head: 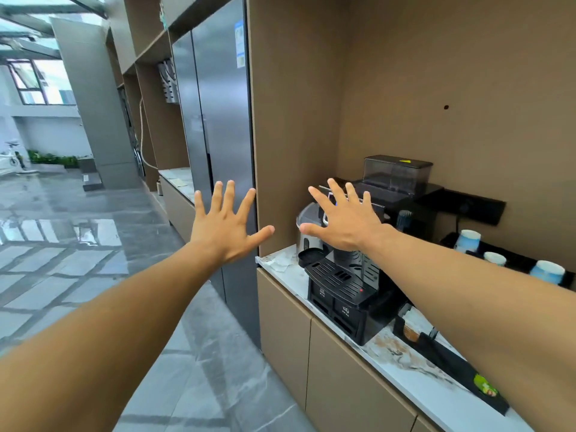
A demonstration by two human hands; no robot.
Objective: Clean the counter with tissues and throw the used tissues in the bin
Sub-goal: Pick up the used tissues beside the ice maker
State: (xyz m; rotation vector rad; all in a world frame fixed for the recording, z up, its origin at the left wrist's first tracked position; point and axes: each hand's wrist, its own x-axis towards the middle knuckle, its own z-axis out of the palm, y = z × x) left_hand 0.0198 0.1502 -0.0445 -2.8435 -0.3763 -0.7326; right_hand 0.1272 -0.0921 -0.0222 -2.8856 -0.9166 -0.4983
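Note:
Both my arms are stretched out in front of me with the fingers spread wide and nothing in them. My left hand (226, 224) hangs in the air over the floor, in front of the grey fridge. My right hand (344, 218) hovers above the black coffee machine (343, 285). The marble-patterned counter (405, 366) runs along the right on tan cabinets, and a crumpled white tissue (282, 263) lies on its left end beside the machine. No bin is in view.
A black organiser tray (452, 360) with sachets lies on the counter near my right forearm. Paper cups (467, 240) stand in a black holder at the back. A tall grey fridge (218, 151) stands left of the counter niche. Glossy grey floor tiles (93, 244) stretch away to the left.

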